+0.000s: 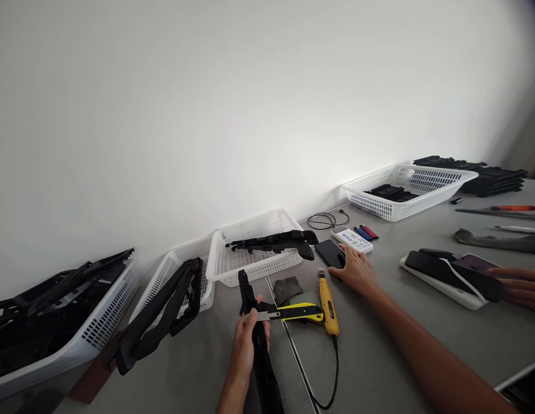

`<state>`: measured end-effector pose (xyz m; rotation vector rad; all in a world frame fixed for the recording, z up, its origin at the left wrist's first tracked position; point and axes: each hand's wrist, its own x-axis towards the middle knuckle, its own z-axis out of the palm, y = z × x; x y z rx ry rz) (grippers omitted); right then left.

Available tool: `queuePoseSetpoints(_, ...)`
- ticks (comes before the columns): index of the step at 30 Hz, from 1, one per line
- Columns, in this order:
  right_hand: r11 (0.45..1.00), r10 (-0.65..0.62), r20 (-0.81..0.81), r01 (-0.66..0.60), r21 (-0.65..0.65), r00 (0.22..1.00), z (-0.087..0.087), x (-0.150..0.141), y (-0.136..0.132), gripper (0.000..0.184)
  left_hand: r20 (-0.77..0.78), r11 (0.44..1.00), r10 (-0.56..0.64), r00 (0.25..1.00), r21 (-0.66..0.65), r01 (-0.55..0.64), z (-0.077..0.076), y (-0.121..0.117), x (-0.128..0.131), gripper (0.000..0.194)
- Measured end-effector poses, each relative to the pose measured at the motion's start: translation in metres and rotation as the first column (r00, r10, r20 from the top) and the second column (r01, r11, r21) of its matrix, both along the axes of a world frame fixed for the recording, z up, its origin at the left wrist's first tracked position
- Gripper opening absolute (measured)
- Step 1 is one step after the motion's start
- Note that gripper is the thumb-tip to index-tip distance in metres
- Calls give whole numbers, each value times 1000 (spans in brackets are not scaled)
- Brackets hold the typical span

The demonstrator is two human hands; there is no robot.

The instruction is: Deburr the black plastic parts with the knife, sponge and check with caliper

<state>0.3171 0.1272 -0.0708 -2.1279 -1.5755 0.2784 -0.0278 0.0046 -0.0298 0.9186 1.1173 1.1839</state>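
My left hand (245, 339) is closed around a long black plastic part (263, 368). Pinned under its thumb is a yellow-and-black utility knife (300, 312), its blade out and lying across the part. My right hand (358, 270) rests at the near end of a black smartphone (330, 253) on the table, thumb and fingers at its two edges. Between the hands lies a yellow corded hand tool (328, 305) with a round, worn tip. Beside the knife sits a dark grey crumpled cloth or pad (288, 289), partly covered.
White baskets (254, 273) with black plastic parts (271, 241) line the wall. A white box (351, 238), lighters (366, 232) and a coiled cable (328, 220) lie behind the phone. At right, another person's hand (522, 284) is by a black-and-white object (451, 276).
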Motion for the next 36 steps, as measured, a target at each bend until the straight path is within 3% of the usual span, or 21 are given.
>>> queuePoseSetpoints(11, 999, -27, 53, 28, -26, 998, 8, -2, -9, 64, -9, 1000, 2, 1000, -23, -2, 11, -2, 4, 90)
queuePoseSetpoints(23, 1000, -28, 72, 29, -1, 997, 11, 0, -10, 53, -4, 999, 41, 999, -22, -41, 6, 0, 5, 90)
queuePoseSetpoints(36, 999, -23, 80, 19, 44, 997, 14, -1, -11, 56, -7, 1000, 15, 1000, -20, -15, 4, 0, 2, 85)
